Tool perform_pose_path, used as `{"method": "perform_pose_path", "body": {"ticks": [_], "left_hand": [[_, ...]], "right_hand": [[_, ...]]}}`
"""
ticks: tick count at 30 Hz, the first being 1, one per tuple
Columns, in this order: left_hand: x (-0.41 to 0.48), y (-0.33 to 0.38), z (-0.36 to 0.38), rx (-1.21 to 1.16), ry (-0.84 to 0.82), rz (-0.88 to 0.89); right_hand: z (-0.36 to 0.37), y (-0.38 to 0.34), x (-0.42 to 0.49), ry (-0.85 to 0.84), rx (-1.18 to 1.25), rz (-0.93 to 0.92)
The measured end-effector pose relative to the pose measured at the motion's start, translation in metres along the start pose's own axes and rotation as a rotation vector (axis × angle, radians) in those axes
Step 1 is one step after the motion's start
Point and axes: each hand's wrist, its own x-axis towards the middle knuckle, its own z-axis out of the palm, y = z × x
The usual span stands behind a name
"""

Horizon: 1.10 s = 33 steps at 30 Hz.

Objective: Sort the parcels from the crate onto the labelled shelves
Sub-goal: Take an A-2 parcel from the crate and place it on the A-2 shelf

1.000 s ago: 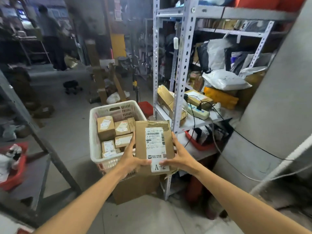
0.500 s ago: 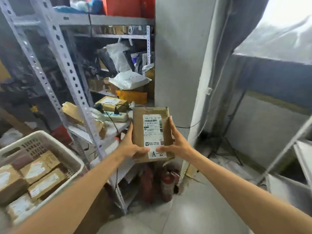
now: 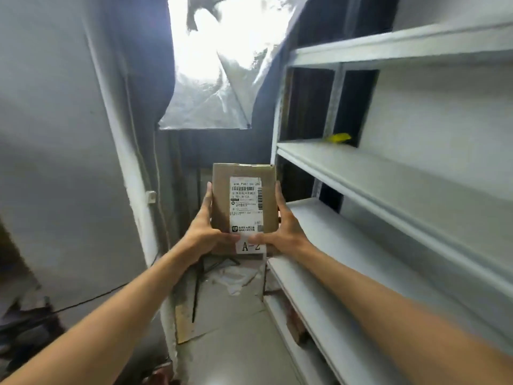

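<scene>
White shelves (image 3: 388, 184) flank a brown parcel (image 3: 244, 201) labelled "A-2", gripped upright by left hand (image 3: 206, 232) and right hand (image 3: 286, 229).

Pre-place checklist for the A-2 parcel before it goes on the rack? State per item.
1. Grip: left hand and right hand hold the parcel at its lower sides, upright: ok.
2. Tag readable: A-2 tag faces the camera, between the thumbs: ok.
3. Matching shelf label: none visible on the shelf rack edges: cannot tell.
4. Landing spot: bare surface shows on the lower board beside the right hand: ok.
5. Parcel over a board: it is held left of the rack, not over any board: not ok.
6. Yellow object at the back of the upper board, what it is: cannot tell.
</scene>
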Motion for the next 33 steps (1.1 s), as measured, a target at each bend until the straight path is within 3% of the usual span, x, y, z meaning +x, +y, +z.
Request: {"method": "perform_pose_path", "body": {"ticks": [7, 15, 21, 27, 33], "left_hand": [[0.073, 0.038, 0.09, -0.18, -0.355, 0.103], [0.091, 0.077, 0.21, -0.247, -0.709, 0.219], [0.087, 0.111, 0.3, -0.215, -0.8, 0.368], [0.098, 0.122, 0.363, -0.323, -0.849, 0.282], [0.096, 0.115, 0.404, -0.308, -0.886, 0.339]], "right_hand": [[-0.104, -0.012, -0.025, 0.336, -0.171, 0.086], [-0.196, -0.032, -0.1, 0.661, -0.345, 0.139], [-0.256, -0.031, -0.152, 0.852, -0.386, 0.177], [-0.296, -0.025, -0.171, 0.959, -0.476, 0.239], [-0.306, 0.0, -0.183, 1.087, -0.541, 0.327]]}}
